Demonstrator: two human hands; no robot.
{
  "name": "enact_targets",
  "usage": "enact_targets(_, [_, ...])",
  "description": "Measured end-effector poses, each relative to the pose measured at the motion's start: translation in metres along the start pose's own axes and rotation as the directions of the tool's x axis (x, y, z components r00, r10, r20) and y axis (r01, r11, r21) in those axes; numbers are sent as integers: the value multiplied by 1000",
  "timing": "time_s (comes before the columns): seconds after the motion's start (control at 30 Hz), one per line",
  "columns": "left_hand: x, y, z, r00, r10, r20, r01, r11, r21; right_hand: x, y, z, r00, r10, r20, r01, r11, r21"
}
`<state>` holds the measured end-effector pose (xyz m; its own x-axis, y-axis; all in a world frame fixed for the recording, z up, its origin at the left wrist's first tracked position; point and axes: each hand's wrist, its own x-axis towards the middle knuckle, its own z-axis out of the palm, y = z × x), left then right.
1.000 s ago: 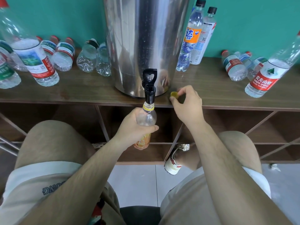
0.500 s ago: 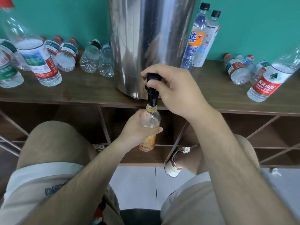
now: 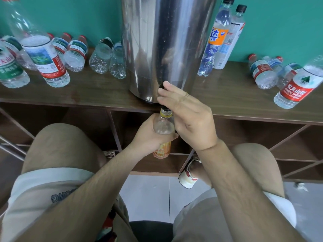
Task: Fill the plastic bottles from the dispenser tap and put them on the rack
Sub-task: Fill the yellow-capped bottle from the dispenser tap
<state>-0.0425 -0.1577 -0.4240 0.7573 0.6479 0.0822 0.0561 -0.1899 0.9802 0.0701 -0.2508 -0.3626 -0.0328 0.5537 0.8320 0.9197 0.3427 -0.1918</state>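
Teal wall [image 3: 70, 16] behind. Dark wooden rack [image 3: 83, 96], open cubbies [image 3: 244, 137] under its top. Pale tiled floor [image 3: 148, 198] below.

A wooden shelf [image 3: 87, 97] carries the steel dispenser [image 3: 166, 41], plastic bottles [image 3: 50, 62] standing and lying either side.

Tan shorts [image 3: 57, 145] on both thighs. White top [image 3: 43, 186], hem over lap; grey print on L side reads "ONG" upside down, rest hidden. Forearms [image 3: 244, 198] bare, hairy. Left hand [image 3: 148, 137] + right hand [image 3: 190, 116] bare. R foot: white shoe [image 3: 187, 178] w/ red + tan marks. L foot: only pale laces [image 3: 109, 152] show. Red/dark patterned bit [image 3: 108, 222] btw thighs, can't ID.
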Motion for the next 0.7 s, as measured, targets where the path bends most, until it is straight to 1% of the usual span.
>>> enact_targets(0.07, [-3,9,0,998,53,19,-54,997,53,-3,-2,-1,1000,-3,8,3,1000,-4])
enact_targets(0.1, [-4,10,0,998,56,26,-57,998,40,-4,-4,-2,1000,7,-6,-7,1000,-9])
enact_targets(0.17, [-6,9,-2,999,28,30,-28,1000,8,-4,-5,-3,998,40,-39,-40,999,-2])
enact_targets(0.23, [-6,8,-3,1000,-6,23,6,1000,18,-3,-6,-4,996,76,-43,-75,997,24])
enact_targets(0.37, [-2,10,-3,997,28,69,-32,998,62,-5,-2,-8,989,141,-35,-138,988,65])
enact_targets(0.53, [-3,15,-4,992,92,87,-94,995,29,-3,3,-5,988,140,-57,-135,987,88])
enact_targets(0.7, [-2,11,-6,990,111,91,-113,993,18,-3,1,-2,987,142,-72,-136,987,85])
